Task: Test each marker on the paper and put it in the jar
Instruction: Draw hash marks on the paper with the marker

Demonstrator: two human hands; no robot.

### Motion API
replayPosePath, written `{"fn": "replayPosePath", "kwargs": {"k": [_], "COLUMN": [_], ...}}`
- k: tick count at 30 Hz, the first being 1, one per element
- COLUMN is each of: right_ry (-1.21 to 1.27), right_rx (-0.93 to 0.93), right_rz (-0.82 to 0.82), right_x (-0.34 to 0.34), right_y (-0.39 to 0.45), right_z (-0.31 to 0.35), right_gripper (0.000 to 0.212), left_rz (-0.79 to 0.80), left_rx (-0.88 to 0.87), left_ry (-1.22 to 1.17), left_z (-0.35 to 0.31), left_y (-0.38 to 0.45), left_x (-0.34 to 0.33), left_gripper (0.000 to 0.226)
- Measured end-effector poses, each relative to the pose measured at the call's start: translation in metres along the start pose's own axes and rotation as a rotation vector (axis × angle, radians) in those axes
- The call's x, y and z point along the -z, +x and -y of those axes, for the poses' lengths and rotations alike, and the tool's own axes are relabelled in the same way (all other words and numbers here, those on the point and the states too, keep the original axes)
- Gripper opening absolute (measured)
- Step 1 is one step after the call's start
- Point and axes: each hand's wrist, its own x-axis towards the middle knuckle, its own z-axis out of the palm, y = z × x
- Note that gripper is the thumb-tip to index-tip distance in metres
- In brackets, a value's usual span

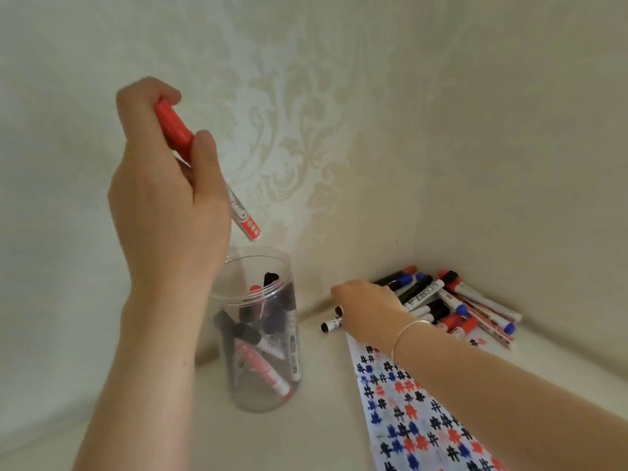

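Observation:
My left hand (pixel 163 185) grips a red-capped marker (pixel 243 215) and holds it tilted, cap up, with its lower end just above the mouth of the clear plastic jar (pixel 238 399). The jar stands upright and contains several black and red markers. My right hand (pixel 368 307) lies over a black marker (pixel 330 323) at the near edge of a pile of markers (pixel 469 307), fingers curled round it. The paper (pixel 407 409), covered in black, red and blue test marks, runs under my right forearm.
Patterned wallpaper closes in behind and to the right, forming a corner where the pile lies. The white surface stretches to the left and front of the jar. A thin bracelet (pixel 406 331) circles my right wrist.

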Motion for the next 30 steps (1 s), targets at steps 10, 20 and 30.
{"fn": "replayPosePath", "kwargs": {"k": [10,20,30], "right_ry": [-0.397,0.647,1.328], "right_rx": [0.291,0.141,-0.072], "right_rz": [-0.042,-0.655,-0.712], "right_x": [-0.043,0.015,0.05], "right_y": [0.032,0.035,0.017], "right_z": [0.006,0.01,0.017], "right_gripper": [0.03,0.012,0.013], "left_rz": [0.61,0.952,1.037], "left_rx": [0.067,0.221,0.259], "left_ry": [0.33,0.404,0.605], "left_z": [0.025,0.047,0.045], "left_y": [-0.003,-0.007,-0.015], "left_x": [-0.009,-0.02,-0.024], "left_gripper": [0.01,0.023,0.014]}}
